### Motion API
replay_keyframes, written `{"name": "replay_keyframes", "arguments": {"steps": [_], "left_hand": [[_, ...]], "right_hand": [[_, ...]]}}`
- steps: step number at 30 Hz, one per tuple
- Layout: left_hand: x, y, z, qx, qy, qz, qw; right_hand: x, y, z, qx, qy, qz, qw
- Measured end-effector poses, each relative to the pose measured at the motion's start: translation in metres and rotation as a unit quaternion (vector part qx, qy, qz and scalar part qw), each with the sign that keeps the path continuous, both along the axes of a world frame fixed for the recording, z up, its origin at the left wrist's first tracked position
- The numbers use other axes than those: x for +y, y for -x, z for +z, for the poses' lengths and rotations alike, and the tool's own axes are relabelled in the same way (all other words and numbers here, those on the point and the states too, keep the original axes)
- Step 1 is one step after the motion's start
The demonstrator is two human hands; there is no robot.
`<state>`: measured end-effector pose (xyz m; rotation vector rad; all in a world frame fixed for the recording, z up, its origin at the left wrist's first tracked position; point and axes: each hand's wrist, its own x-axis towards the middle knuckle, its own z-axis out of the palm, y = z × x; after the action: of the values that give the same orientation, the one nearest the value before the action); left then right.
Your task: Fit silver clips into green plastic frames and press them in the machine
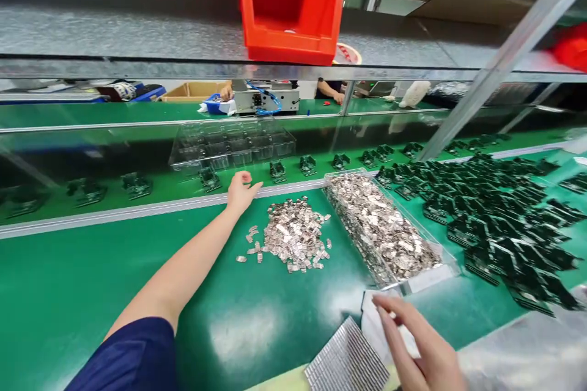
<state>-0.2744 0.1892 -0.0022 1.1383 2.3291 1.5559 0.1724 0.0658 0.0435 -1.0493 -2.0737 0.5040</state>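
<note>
My left hand (240, 193) reaches out over the metal rail at the edge of the green conveyor belt. Its fingers are curled, the thumb stands apart, and nothing shows in it. Beside it on the belt are small dark green circuit boards, one (210, 179) to its left and another (277, 171) to its right. At the lower right, my right hand (424, 348) has thumb and forefinger brought together in a pinch; anything between the tips is too small to make out. Below those tips lie a white sheet (370, 321) and a ridged silvery block (347, 359).
A pile of small metal pieces (296, 235) lies mid-table. A clear tray (452, 259) of similar pieces stands right of it, with many stacked boards (499, 208) beyond. Overhead, a shelf (160, 67) carries a red bin (291, 49). Other people's hands (338, 98) show across the line.
</note>
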Motion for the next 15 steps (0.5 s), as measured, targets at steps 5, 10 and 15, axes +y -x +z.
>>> {"name": "replay_keyframes", "arguments": {"steps": [5, 10, 15], "left_hand": [[-0.09, 0.083, 0.008, 0.053, 0.074, 0.121, 0.989], [-0.085, 0.124, 0.015, 0.044, 0.174, 0.074, 0.981], [-0.062, 0.136, 0.01, 0.072, 0.233, 0.047, 0.969]], "right_hand": [[0.062, 0.078, -0.013, -0.15, 0.063, 0.049, 0.985], [0.077, 0.093, -0.021, -0.24, 0.121, 0.046, 0.962], [0.081, 0.095, -0.022, -0.226, 0.143, 0.014, 0.964]]}}
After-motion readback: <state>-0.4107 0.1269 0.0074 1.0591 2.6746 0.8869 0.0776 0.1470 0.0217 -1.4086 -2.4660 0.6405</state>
